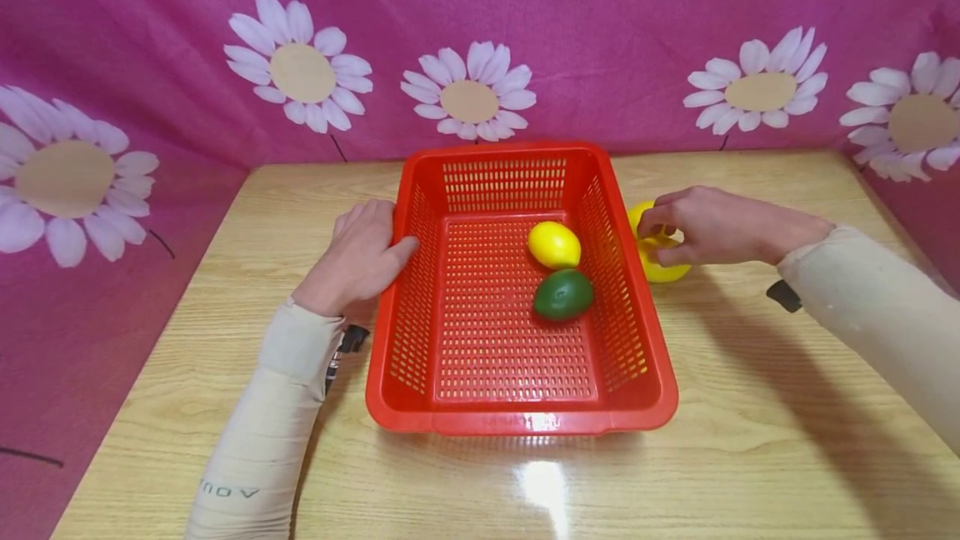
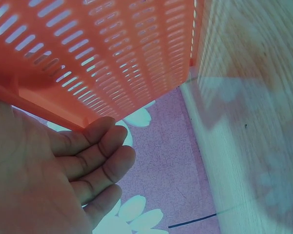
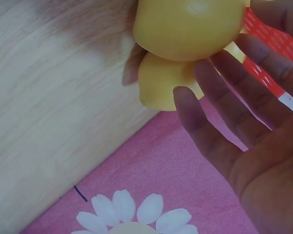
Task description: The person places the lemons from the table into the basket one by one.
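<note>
A red slotted basket (image 1: 420, 394) stands in the middle of the wooden table. Inside it lie a yellow lemon (image 1: 553, 244) and a green fruit (image 1: 563, 294), touching each other. My left hand (image 1: 375, 252) rests with relaxed fingers against the basket's left wall (image 2: 102, 53); the fingers (image 2: 100, 156) lie just under the rim. Just right of the basket sit two yellow fruits (image 1: 663, 269), one against the other (image 3: 185, 27). My right hand (image 1: 663, 232) reaches over them, fingers and thumb curled round the nearer yellow fruit, fingertips (image 3: 185, 97) on it.
The light wooden table (image 1: 750, 440) is bordered on three sides by a pink cloth with white daisies (image 1: 468, 98). Bare table surface lies in front of the basket and to both sides. A black strap (image 1: 783, 296) shows at each wrist.
</note>
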A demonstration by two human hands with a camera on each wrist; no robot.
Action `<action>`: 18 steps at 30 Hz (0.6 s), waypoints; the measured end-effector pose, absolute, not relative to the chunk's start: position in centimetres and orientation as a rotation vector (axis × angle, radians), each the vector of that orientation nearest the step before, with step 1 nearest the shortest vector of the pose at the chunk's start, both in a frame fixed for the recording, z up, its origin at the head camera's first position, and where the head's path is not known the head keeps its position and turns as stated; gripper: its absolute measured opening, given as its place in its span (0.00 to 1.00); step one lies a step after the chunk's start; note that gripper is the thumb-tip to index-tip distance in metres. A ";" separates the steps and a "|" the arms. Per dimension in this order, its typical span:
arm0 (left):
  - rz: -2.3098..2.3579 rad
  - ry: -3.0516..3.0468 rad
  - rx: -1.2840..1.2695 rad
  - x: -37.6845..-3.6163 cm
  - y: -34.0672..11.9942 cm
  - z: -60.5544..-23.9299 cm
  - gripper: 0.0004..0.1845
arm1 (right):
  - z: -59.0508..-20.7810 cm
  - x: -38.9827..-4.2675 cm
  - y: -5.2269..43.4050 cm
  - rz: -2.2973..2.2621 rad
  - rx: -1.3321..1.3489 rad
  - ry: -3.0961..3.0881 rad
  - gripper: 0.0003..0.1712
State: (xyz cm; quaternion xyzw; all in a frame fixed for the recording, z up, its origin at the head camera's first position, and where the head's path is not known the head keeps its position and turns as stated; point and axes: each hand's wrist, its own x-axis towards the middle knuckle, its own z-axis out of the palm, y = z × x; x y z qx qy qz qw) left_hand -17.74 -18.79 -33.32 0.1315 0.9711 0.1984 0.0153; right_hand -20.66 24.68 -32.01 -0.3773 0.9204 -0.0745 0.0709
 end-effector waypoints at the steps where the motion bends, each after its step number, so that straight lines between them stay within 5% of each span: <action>1: 0.619 3.021 0.408 -17.7 -18.8 -33.3 0.18 | -32.1 -20.7 24.7 -0.219 -1.131 2.766 0.09; 18: 0.627 3.027 0.408 -17.7 -18.7 -33.5 0.18 | -33.0 -20.5 24.5 -0.192 -1.077 2.775 0.20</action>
